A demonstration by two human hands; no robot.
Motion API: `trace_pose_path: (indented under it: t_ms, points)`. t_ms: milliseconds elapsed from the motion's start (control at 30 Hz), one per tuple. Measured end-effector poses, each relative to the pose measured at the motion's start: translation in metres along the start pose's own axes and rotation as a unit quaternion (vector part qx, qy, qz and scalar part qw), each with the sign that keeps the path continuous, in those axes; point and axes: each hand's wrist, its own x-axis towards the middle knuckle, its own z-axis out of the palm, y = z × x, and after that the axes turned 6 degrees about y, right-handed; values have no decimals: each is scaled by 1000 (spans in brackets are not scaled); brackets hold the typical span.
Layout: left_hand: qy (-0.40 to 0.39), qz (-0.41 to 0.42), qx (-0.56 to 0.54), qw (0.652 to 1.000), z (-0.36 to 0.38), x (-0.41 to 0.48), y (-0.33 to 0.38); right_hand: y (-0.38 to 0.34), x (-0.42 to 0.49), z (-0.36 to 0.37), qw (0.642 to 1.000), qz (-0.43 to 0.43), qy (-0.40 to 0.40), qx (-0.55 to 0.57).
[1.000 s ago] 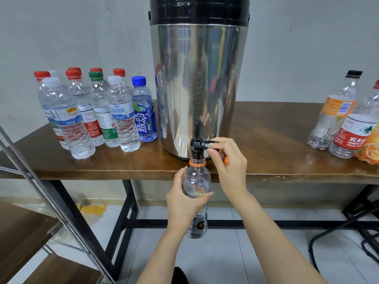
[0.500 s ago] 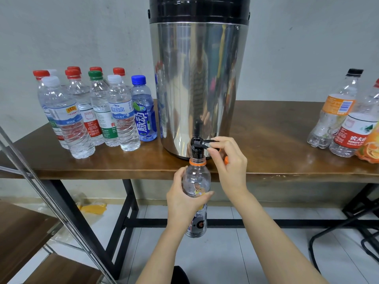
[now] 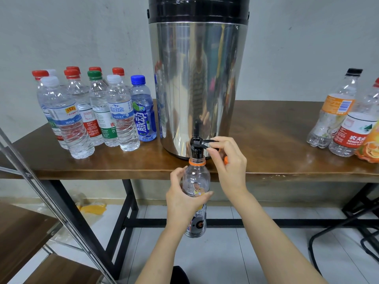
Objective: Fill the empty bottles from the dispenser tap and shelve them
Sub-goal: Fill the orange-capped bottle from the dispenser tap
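Clear bottle [image 3: 196, 181] upright under the dispenser tap [image 3: 196, 148], mouth touching the spout, your left hand [image 3: 183, 199] wrapped round its body, your right hand [image 3: 228, 160] pinching the tap lever, steel dispenser [image 3: 198, 78] on the wooden table [image 3: 276, 144].

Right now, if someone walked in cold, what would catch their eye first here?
The tall steel dispenser dominates the middle of the wooden table. At its base, the left hand holds an orange-ringed bottle under the tap while the right hand pinches the lever. Capped bottles cluster on the table's left; a few more bottles stand at its right end.
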Motion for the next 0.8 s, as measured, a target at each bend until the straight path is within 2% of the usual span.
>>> trace_pose_path:
  t_ms: [800]
  points:
    - [-2, 2, -4, 1000, 0, 0, 1, 1, 0, 0, 1000, -6, 0, 0]
